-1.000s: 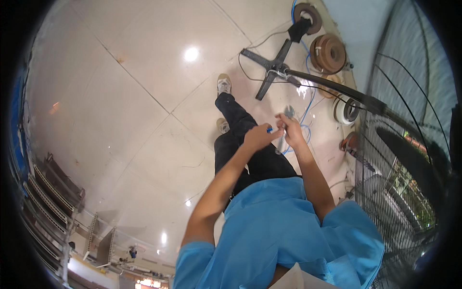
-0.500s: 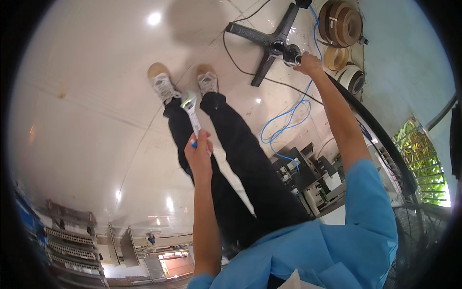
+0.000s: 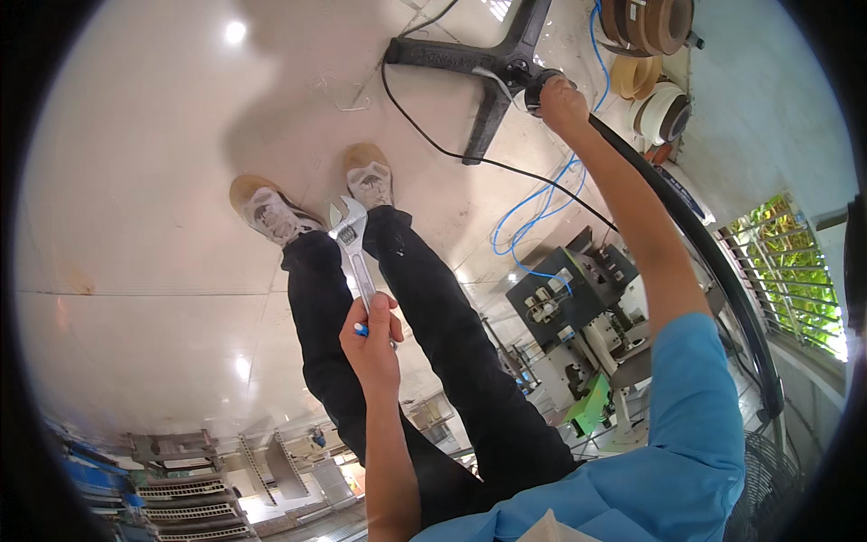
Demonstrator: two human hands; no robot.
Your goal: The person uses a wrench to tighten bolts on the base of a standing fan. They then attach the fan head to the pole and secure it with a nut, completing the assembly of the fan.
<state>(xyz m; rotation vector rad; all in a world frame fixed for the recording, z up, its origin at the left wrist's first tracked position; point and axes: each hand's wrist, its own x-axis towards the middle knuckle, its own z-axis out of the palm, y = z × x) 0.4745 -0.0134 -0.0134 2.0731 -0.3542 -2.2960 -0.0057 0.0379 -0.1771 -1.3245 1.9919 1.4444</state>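
Observation:
My left hand [image 3: 372, 348] is closed round the handle of a silver adjustable wrench [image 3: 354, 237], its jaws pointing away from me over my legs. A small blue tip [image 3: 361, 330] shows beside the fingers; I cannot make out what it belongs to. My right hand [image 3: 562, 104] grips the black pole [image 3: 668, 191] of a stand close to its legged base [image 3: 452, 56]. The tilted pole curves back along my right side toward a round wire grille [image 3: 763, 474], like a pedestal fan's. A white strip or cord lies over the base near that hand.
A black cable [image 3: 433, 135] and loops of blue cable [image 3: 533, 212] lie on the tiled floor. Banding rolls [image 3: 662, 113] stand along the right wall. Machinery [image 3: 569, 312] is to my right, metal racks [image 3: 185, 488] at lower left. My shoes [image 3: 370, 176] are mid-floor.
The view has shifted, with more machinery showing at right. The wrench and left hand sit lower in the picture. My right hand keeps its hold on the pole, slightly further left and up.

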